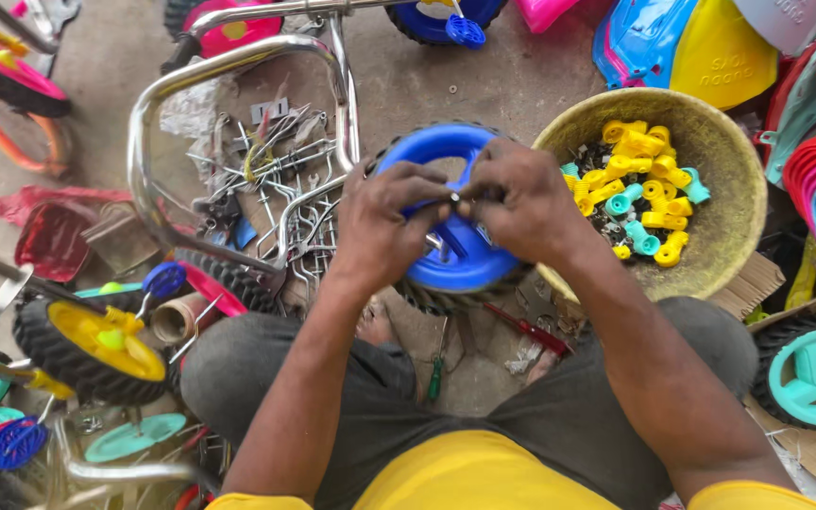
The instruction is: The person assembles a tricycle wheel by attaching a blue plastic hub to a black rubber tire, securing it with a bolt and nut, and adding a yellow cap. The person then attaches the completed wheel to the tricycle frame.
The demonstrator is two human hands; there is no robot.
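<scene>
Yellow shirt hem [469, 477] and grey shorts [380, 397] of the person were closest to the camera. Above the knees, the left hand [391, 222] and the right hand [519, 203] met at the hub of a blue wheel [460, 255] with black tyre, both pinching a small metal part [453, 198] between fingertips. Just right of the wheel stood a round basket [729, 170] with yellow and teal plastic pieces [639, 179]. A red-handled screwdriver [531, 331] lay on the floor below the wheel

Left hand [391, 222] and right hand [518, 200] meet, fingertips pinched together
</scene>
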